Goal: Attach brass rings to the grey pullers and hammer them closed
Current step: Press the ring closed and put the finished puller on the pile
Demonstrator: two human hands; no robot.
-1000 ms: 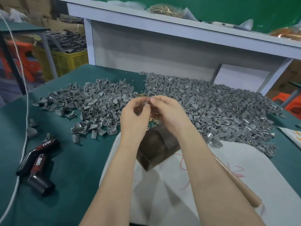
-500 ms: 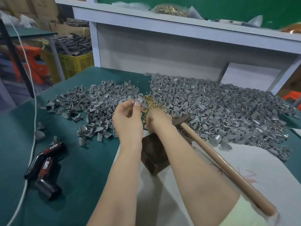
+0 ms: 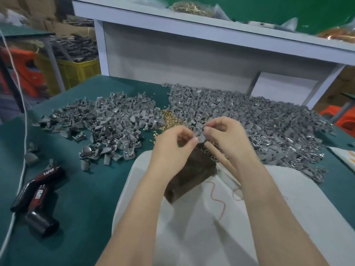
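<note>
My left hand (image 3: 172,144) and my right hand (image 3: 227,136) meet above a dark wooden block (image 3: 192,169). Both pinch one small grey puller (image 3: 200,136) by its opposite edges. Any brass ring at the fingertips is too small to make out. A heap of loose brass rings (image 3: 170,120) lies just beyond my hands. Grey pullers spread in a left pile (image 3: 107,123) and a bigger right pile (image 3: 265,121). The hammer's wooden handle (image 3: 221,157) runs under my right wrist; its head is hidden.
A white cloth (image 3: 201,227) covers the near table under the block. Two black TAPER tools (image 3: 38,189) and a white cable (image 3: 21,169) lie at the left on the green mat (image 3: 80,198). A white shelf (image 3: 211,31) stands behind the piles.
My right hand has lifted from the brass rings and joined my left hand at the puller. Both hands now sit further right, over the block.
</note>
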